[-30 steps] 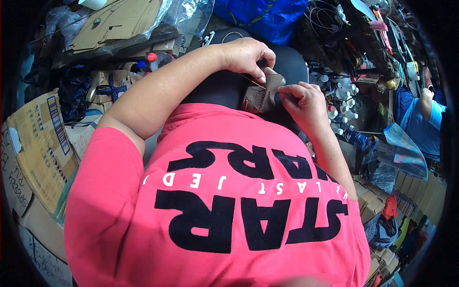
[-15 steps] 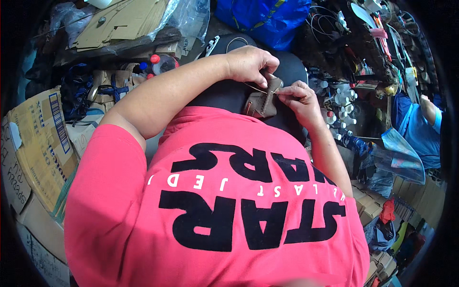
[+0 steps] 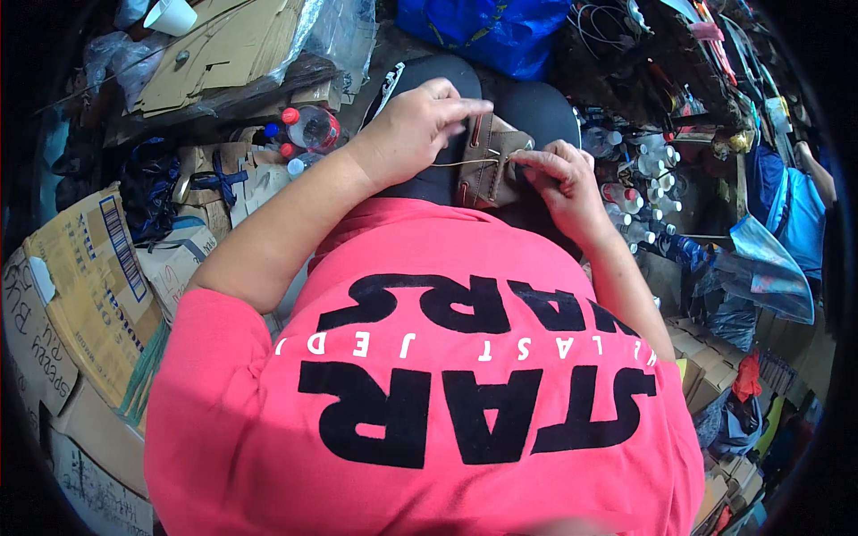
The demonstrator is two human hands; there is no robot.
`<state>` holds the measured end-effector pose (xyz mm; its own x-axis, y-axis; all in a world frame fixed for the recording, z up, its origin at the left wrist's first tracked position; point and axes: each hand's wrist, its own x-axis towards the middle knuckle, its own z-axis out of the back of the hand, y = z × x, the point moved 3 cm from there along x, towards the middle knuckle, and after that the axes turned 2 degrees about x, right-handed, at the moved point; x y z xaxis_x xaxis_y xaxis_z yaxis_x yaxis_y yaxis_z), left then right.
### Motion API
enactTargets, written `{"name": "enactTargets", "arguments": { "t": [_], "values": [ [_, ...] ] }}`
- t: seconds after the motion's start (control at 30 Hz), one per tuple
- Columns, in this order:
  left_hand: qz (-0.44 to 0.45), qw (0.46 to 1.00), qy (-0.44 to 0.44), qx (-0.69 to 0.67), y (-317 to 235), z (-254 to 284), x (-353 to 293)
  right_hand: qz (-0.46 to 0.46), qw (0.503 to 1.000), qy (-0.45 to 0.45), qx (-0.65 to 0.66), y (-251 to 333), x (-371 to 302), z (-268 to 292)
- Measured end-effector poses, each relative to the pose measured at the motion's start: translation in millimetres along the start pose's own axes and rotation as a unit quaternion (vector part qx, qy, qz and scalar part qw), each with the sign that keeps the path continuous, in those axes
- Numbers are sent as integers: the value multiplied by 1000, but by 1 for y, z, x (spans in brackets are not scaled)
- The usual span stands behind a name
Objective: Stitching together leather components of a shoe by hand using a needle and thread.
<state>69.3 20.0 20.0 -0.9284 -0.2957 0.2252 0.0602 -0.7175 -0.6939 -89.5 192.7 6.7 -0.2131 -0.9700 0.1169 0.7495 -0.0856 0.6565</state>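
Observation:
A brown leather piece (image 3: 487, 183), shoe-like, lies across my thighs, with a stitched seam and an orange-brown lace along one side. A thin tan thread (image 3: 460, 163) runs nearly level from its seam toward my left wrist. My left hand (image 3: 418, 129) is just left of the leather, its forefinger stretched out over the upper edge and its other fingers partly bent and blurred. Whether the thread passes under that hand or is caught in it cannot be seen. At the leather's right edge, my right hand (image 3: 563, 179) has thumb and forefinger pinched together; what lies between them is hidden.
A blue bag (image 3: 487, 36) stands beyond my knees. Flattened cardboard (image 3: 210, 67) lies at the far left, near a red-capped bottle (image 3: 313, 128). Several plastic bottles (image 3: 657, 165) crowd the right side. A cardboard box (image 3: 85, 259) stands at the left; another person's blue clothing (image 3: 795, 214) shows far right.
My left hand has drawn back leftward from the leather and its fingers have spread. The leather has turned, showing more of its laced side. My right hand stays by its right edge.

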Motion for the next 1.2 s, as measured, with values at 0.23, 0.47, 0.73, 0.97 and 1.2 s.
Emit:
{"name": "enactTargets", "arguments": {
  "t": [0.23, 0.47, 0.73, 0.97, 1.2],
  "values": [
    [-79, 996, -37, 24, 4, -6, 1, -50, 995, 76, 49, -11, 15, 4],
    [-51, 999, 1, -7, -3, -6, 3, -49, 995, 63, 65, -16, 17, 2],
    [-121, 992, -9, 38, -4, -9, 0, -53, 991, 88, 83, -17, 13, 4],
    [-78, 996, 20, 39, 14, -7, -5, -61, 990, 94, 83, -18, 14, 3],
    [-108, 992, 53, 40, 13, -10, 14, -60, 987, 83, 122, -22, 17, 1]
  ]
}}
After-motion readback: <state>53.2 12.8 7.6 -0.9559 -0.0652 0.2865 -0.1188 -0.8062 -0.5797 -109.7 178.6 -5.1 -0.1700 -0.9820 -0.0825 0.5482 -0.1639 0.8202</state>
